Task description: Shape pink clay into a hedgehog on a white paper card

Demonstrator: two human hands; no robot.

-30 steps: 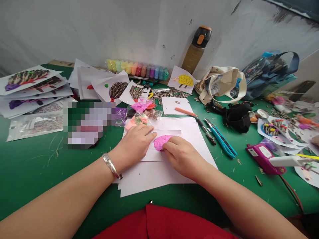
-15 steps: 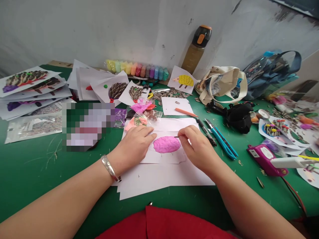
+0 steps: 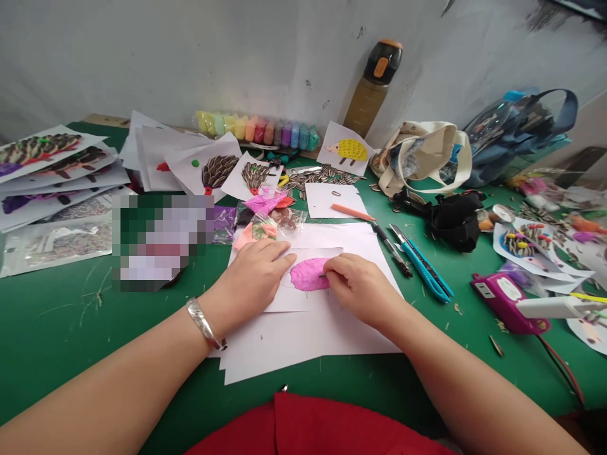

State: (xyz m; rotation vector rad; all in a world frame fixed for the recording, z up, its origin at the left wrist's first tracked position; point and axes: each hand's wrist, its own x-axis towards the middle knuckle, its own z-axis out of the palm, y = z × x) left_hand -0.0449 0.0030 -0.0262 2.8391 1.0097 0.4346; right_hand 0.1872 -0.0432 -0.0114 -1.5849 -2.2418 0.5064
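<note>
A flat oval of pink clay [image 3: 306, 274] covers a drawing with thin pencilled legs on a small white card [image 3: 279, 303]. Under that card lie larger white sheets [image 3: 303, 341]. My left hand [image 3: 258, 272], with a silver bracelet at the wrist, rests flat on the card's left side, fingers stretched out and beside the clay. My right hand [image 3: 360, 284] is pinched at the clay's right part. From its fingertips pokes the dark tip of a sunflower seed [image 3: 323, 275], at the clay surface; the rest of the seed is hidden by the fingers.
Behind the card lie bagged clay packets [image 3: 260, 230] and a heap of sunflower seeds [image 3: 322, 180]. On the right are a pen [image 3: 392, 249], a blue utility knife [image 3: 422, 264] and a magenta device [image 3: 509, 303]. A bottle [image 3: 372, 88] leans against the wall.
My right hand has moved left and slightly down, from the clay's upper right edge onto its right part, still pinching the seed. My left hand stays in place on the card.
</note>
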